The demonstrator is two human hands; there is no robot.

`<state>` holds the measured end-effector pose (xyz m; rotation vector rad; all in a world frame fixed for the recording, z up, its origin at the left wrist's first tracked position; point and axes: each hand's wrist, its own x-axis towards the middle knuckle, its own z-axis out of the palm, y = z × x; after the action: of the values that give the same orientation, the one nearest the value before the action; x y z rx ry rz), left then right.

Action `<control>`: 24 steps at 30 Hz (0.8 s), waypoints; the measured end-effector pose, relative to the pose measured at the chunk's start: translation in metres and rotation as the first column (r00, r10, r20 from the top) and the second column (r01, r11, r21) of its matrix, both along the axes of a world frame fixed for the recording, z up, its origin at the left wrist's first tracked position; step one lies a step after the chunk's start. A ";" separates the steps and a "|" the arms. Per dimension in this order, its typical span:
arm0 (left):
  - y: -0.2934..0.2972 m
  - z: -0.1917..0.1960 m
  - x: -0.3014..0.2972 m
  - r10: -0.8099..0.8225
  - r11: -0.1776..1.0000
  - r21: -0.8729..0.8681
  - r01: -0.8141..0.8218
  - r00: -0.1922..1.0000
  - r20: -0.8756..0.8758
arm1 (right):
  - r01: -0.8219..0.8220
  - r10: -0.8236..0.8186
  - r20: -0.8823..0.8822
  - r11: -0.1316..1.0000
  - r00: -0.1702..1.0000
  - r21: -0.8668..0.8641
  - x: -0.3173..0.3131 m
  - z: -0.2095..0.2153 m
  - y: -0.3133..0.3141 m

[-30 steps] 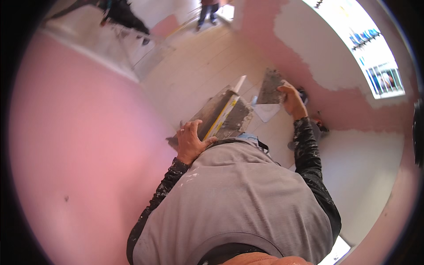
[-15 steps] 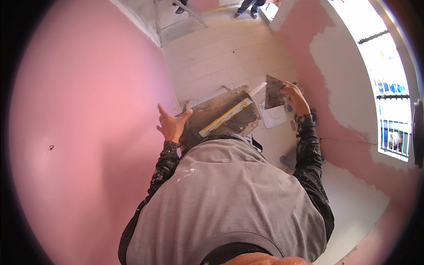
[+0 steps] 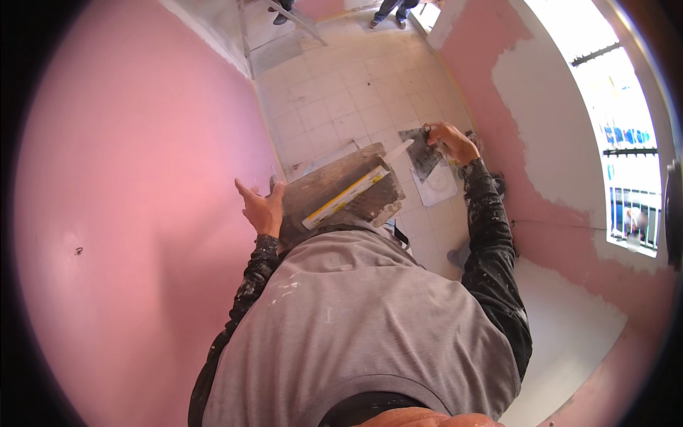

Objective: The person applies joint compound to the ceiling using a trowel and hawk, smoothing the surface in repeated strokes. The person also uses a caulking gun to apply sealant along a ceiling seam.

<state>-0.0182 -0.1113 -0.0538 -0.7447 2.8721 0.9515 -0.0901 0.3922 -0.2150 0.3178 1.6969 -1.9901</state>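
My right hand (image 3: 453, 144) grips a dark, stained trowel (image 3: 424, 158) with a wide flat blade, held over the floor beyond a worn wooden board (image 3: 366, 158). Its handle is mostly hidden by my fingers. My left hand (image 3: 262, 210) is raised with fingers spread, beside the board's left end and close to the pink wall. Nothing shows in it. Across the board, in front of my body, lies a long white strip with a yellow edge (image 3: 346, 197). A narrow white stick (image 3: 400, 149) juts from the board's far right corner toward the trowel.
A pink wall (image 3: 135, 178) rises on my left. The right wall (image 3: 541, 114) is pink with white patches, beside a barred window (image 3: 629, 171). A white container (image 3: 435, 186) sits on the tiled floor (image 3: 341, 92). A ladder (image 3: 302, 27) and another person's legs (image 3: 389, 13) are far off.
My right hand has moved left with the trowel, whose blade has turned and now points downward. My left hand has shifted left from the board's edge toward the wall. The whole view has moved slightly.
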 end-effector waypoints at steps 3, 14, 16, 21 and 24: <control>-0.007 -0.017 -0.001 -0.019 0.999 0.026 0.021 0.996 -0.087 | 0.000 0.000 0.046 1.000 0.999 -0.002 -0.003 0.005 0.001; -0.015 -0.038 -0.004 -0.111 0.988 -0.124 0.091 0.980 -0.165 | -0.103 0.122 -0.202 0.989 0.972 0.104 -0.009 -0.014 0.007; -0.014 -0.038 -0.005 -0.115 0.987 -0.127 0.095 0.981 -0.158 | -0.139 0.203 -0.366 0.971 0.908 0.194 -0.009 -0.017 0.010; -0.016 -0.039 -0.005 -0.103 0.987 -0.135 0.089 0.990 -0.095 | -0.092 0.468 -0.679 0.854 0.566 0.511 -0.010 0.021 0.001; -0.018 -0.040 0.001 -0.107 0.986 -0.137 0.096 0.991 -0.079 | -0.059 0.567 -0.719 0.799 0.402 0.598 -0.009 0.041 -0.012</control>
<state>-0.0174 -0.1295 -0.0936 -0.5709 3.0401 0.8061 -0.0996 0.3801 -0.1743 -1.0698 2.6178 -1.3850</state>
